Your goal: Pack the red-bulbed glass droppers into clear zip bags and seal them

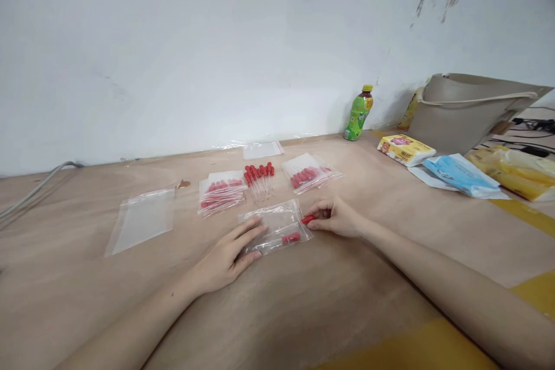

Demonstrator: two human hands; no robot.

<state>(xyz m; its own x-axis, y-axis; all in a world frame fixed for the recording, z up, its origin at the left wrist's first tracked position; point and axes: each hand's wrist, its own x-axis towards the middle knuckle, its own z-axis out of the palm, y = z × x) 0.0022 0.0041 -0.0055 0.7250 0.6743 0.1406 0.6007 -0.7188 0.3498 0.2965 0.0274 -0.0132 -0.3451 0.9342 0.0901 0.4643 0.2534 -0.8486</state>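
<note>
A clear zip bag (277,221) lies flat in front of me, its open end to the right. Inside it is a dropper with a red bulb (291,237). My left hand (236,251) rests on the bag's left side with fingers spread. At the bag's right edge, my right hand (332,217) pinches the red bulb of a second dropper (308,219); its thin tube points left at the bag and is hard to make out. Just behind the bag sits a bunch of loose red-bulbed droppers (259,176).
Stacks of filled bags stand left (221,192) and right (310,173) of the loose droppers. Other flat bags lie left (143,219) and at the back (262,150). Along the right are a green bottle (359,114), a yellow tissue pack (405,149), a blue packet (463,174) and a grey bin (459,115).
</note>
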